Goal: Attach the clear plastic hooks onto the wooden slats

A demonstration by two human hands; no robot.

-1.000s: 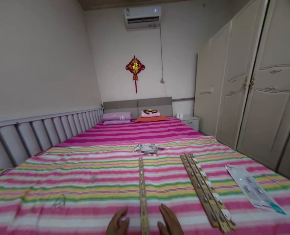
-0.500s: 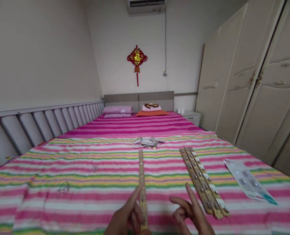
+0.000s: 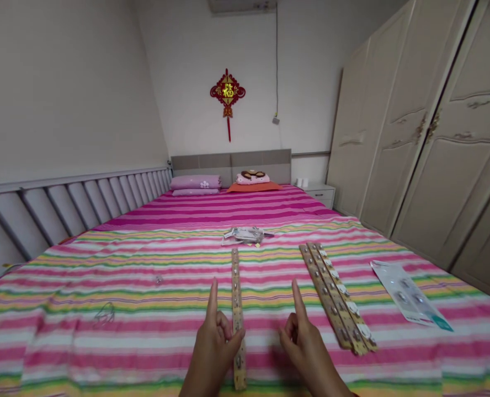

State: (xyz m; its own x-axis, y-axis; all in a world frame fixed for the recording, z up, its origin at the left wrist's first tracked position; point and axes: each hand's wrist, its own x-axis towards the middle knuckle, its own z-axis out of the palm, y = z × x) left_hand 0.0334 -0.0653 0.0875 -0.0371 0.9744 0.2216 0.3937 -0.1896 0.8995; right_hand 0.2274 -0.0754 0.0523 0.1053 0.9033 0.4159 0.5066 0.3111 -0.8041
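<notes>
My left hand [image 3: 217, 337] points forward with its index finger stretched out and the other fingers curled, holding nothing. Its thumb reaches over a narrow yellowish-brown strip [image 3: 236, 309] that bears a row of small shiny pieces and lies lengthwise on the bed. My right hand [image 3: 302, 337] also points its index finger forward, thumb and remaining fingers bent, nothing in it. To its right lies a group of similar strips [image 3: 330, 295] side by side. The rightmost strip [image 3: 351, 307] carries round white discs. Both hands hover low over the striped sheet.
A clear plastic package [image 3: 410, 298] with shiny round pieces lies at the right. Beyond the single strip is a plastic bag [image 3: 245, 235]. Toward the left are a tangled thin wire [image 3: 105, 314] and a small clear piece [image 3: 158, 280]. A rail [image 3: 75, 207] edges the bed's left side.
My left hand has moved left off the strip's top, and its index finger now points straight up the bed. The right hand has shifted left, with more fingers curled. The view has tilted slightly.
</notes>
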